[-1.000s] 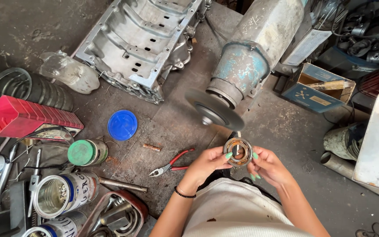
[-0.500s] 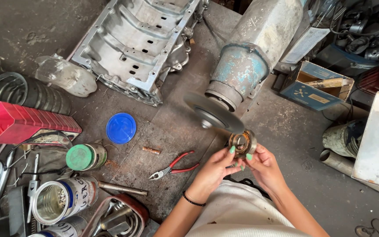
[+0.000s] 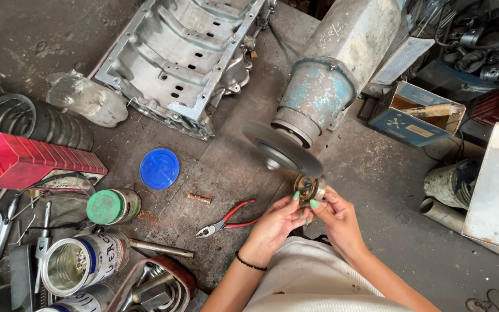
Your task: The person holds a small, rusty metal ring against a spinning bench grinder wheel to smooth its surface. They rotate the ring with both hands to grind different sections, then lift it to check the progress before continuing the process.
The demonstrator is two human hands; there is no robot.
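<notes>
Both hands, left [image 3: 278, 222] and right [image 3: 336, 216], pinch a small round metal part [image 3: 309, 188] between their fingertips, held right up against the blurred grey disc [image 3: 282, 148] of a worn blue grinder [image 3: 330, 86]. The floor [image 3: 371, 167] is dirty dark concrete, strewn with red pliers [image 3: 226, 219], a blue lid [image 3: 159, 169], a green-topped can [image 3: 112, 206], an open tin [image 3: 82, 263] and a red case [image 3: 30, 162]. A large aluminium casting [image 3: 192, 52] lies behind, and a blue cardboard box [image 3: 414, 115] sits among the clutter on the right.

One head-worn camera looks steeply down from above at the workshop floor [image 3: 376, 173], fairly near, arms entering at the bottom edge.
</notes>
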